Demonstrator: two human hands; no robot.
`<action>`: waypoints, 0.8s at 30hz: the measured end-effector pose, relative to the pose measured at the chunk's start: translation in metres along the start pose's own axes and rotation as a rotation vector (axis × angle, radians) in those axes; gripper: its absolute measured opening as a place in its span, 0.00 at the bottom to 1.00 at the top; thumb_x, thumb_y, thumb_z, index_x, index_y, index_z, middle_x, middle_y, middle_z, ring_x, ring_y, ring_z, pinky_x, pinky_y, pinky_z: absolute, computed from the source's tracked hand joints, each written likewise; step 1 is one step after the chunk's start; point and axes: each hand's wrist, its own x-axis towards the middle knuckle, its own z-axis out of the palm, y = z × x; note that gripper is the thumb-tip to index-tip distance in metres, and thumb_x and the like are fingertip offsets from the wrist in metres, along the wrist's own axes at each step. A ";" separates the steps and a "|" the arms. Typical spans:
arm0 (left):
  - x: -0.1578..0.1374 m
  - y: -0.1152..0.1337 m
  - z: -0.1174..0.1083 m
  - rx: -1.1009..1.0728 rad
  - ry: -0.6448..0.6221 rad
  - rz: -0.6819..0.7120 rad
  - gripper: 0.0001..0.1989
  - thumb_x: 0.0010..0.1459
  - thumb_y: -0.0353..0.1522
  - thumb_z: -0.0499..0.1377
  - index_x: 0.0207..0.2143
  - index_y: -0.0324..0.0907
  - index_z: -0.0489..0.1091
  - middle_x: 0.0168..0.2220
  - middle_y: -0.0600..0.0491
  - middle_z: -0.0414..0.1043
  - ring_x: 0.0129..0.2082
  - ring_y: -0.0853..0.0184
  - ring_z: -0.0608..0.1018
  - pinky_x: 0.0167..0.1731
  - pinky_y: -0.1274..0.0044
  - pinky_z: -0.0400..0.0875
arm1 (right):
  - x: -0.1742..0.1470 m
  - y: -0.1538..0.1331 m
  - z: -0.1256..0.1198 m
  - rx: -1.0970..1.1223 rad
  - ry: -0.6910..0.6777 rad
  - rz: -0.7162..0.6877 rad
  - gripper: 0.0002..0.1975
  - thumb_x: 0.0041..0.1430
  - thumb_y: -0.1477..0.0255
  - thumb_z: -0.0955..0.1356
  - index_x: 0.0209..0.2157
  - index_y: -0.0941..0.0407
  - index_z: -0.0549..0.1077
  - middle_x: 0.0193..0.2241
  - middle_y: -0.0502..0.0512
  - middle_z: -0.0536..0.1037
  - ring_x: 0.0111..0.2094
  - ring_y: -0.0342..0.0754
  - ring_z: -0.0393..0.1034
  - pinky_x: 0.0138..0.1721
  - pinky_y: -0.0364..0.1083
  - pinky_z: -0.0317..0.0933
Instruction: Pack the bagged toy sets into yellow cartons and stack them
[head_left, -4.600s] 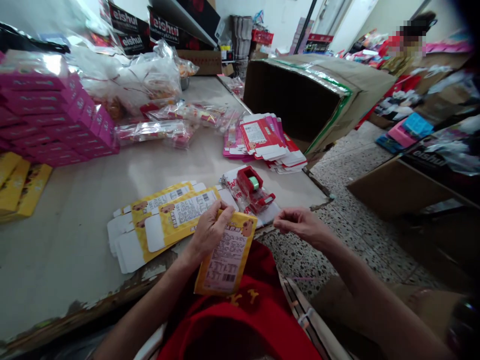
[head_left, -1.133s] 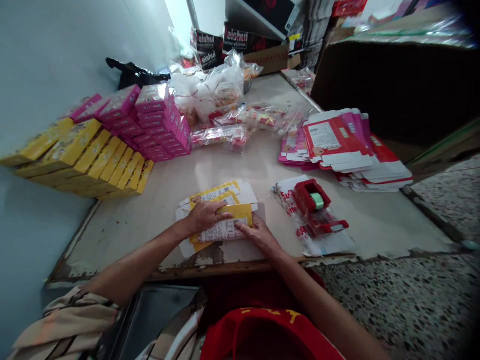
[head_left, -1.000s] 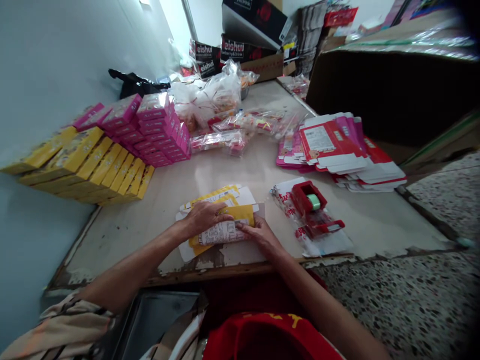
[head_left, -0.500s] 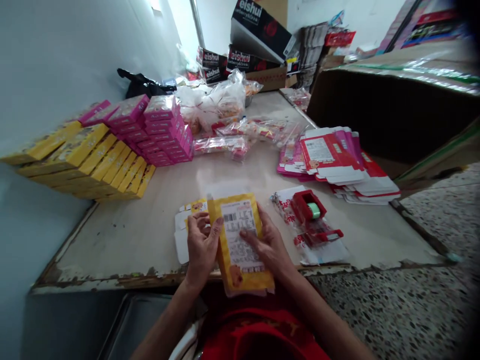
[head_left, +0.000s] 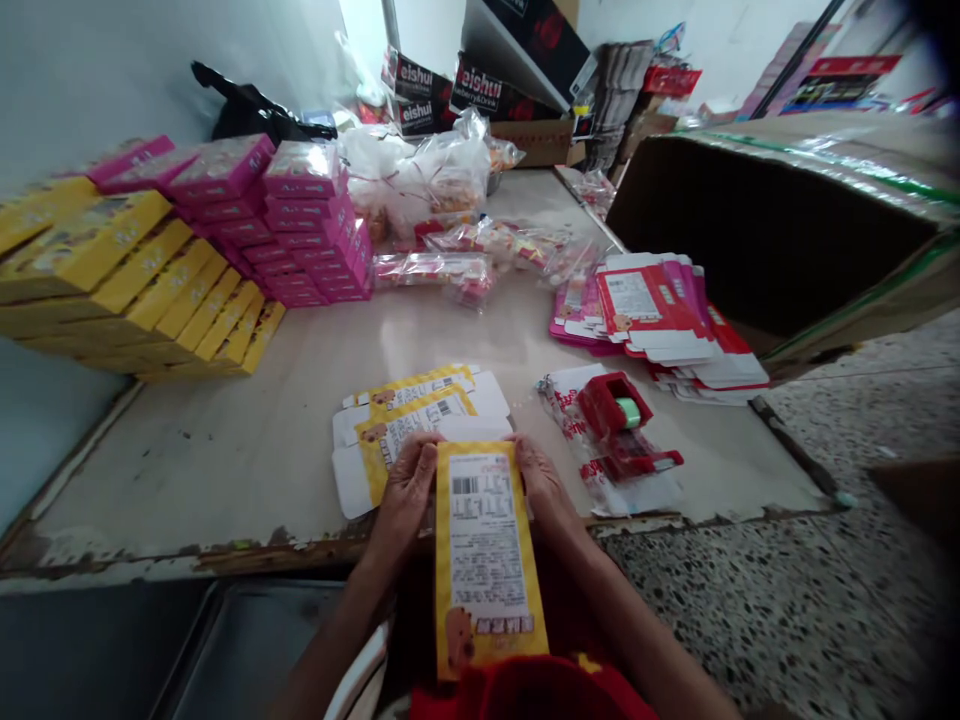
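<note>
A yellow carton [head_left: 491,540] with a white printed panel and a cartoon animal is held upright at the table's front edge. My left hand [head_left: 407,497] grips its upper left edge, and my right hand [head_left: 546,490] grips the upper right edge. Whether the carton is flat or partly opened I cannot tell. Just behind my left hand, several flattened yellow cartons [head_left: 379,432] with white flaps lie on the table. Right of my hands, a red tape dispenser [head_left: 615,425] with a pale green roll rests on a printed plastic bag [head_left: 566,400].
Stacked yellow boxes [head_left: 150,275] and pink boxes [head_left: 307,220] stand at the left by the wall. Clear-wrapped packs [head_left: 450,270] lie farther back. Flat red and pink cartons [head_left: 660,315] are piled at the right, before a large open cardboard box [head_left: 765,240].
The yellow carton has come down and straightened toward my body. Both hands now hold it by its sides. More of the flattened yellow cartons behind it show.
</note>
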 end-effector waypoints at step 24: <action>0.029 0.053 0.000 -0.065 -0.031 -0.055 0.14 0.49 0.40 0.73 0.27 0.40 0.76 0.28 0.53 0.79 0.28 0.67 0.78 0.29 0.79 0.73 | 0.024 -0.063 0.007 -0.085 0.017 -0.029 0.12 0.52 0.60 0.78 0.31 0.53 0.80 0.26 0.50 0.80 0.26 0.45 0.71 0.27 0.43 0.64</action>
